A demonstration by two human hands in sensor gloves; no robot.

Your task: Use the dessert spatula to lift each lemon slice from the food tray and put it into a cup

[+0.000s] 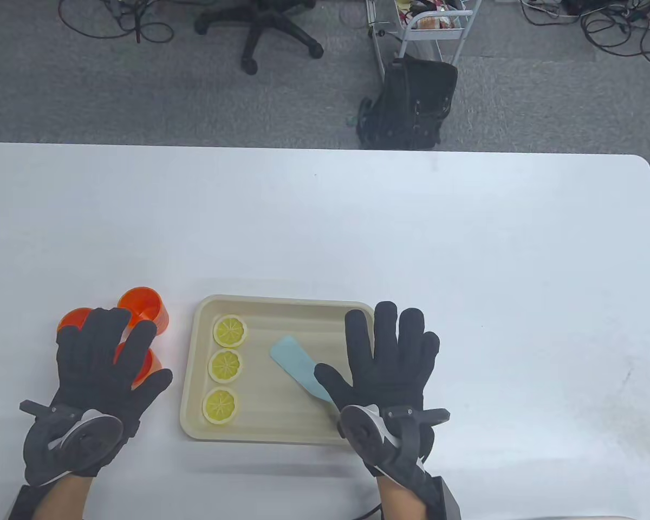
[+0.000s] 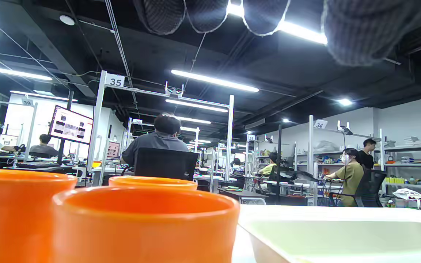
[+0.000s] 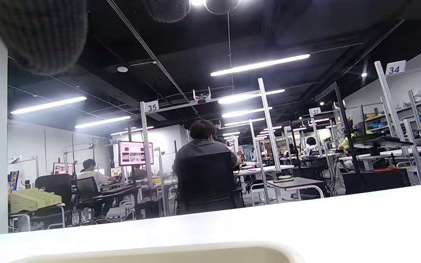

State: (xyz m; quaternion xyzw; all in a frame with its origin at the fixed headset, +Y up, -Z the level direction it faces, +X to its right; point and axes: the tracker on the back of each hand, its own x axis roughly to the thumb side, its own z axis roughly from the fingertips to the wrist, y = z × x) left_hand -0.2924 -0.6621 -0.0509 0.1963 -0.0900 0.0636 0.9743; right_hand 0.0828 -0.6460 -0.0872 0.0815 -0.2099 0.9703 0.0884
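A beige food tray [image 1: 195, 346] lies near the table's front edge. Three lemon slices sit in a column at its left: far [image 1: 229, 331], middle [image 1: 225, 366], near [image 1: 220, 405]. A light-blue dessert spatula [image 1: 297, 365] lies in the tray, its handle end hidden under my right hand [image 1: 392, 357]. That hand lies flat and open over the tray's right side, fingers straight. My left hand [image 1: 105, 360] lies open, fingers spread, over three orange cups [image 1: 143, 306]. The left wrist view shows the cups [image 2: 141, 223] close up beside the tray [image 2: 342, 233].
The white table [image 1: 466, 244] stretches wide behind and to the right of the tray. Beyond its far edge stand an office chair [image 1: 271, 32], a black bag [image 1: 411, 108] and a wire cart [image 1: 433, 27]. People work at desks in the wrist views.
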